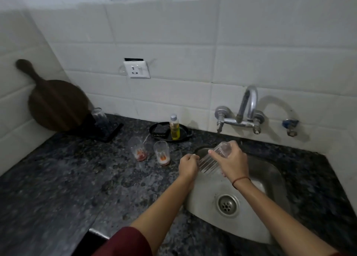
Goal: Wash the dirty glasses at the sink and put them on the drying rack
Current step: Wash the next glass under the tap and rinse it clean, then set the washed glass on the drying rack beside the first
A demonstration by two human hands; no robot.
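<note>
Over the steel sink [270,180] I hold a clear ribbed glass [209,162], tilted with its base up and to the right. My right hand [231,161] grips it round the upper part. My left hand [188,165] has its fingers curled at the glass's lower rim. Two dirty glasses with red residue stand on the counter to the left, one [138,149] tilted-looking and one [161,153] upright. A clean glass [100,118] sits upside down on the black drying rack [111,133] at the back left.
A chrome tap [243,112] juts from the tiled wall above the sink. A black tray [183,135] holds a dark sponge [159,131] and a bottle of yellow soap [174,128]. A round wooden board [54,104] leans in the left corner. A wall socket [137,70] is above.
</note>
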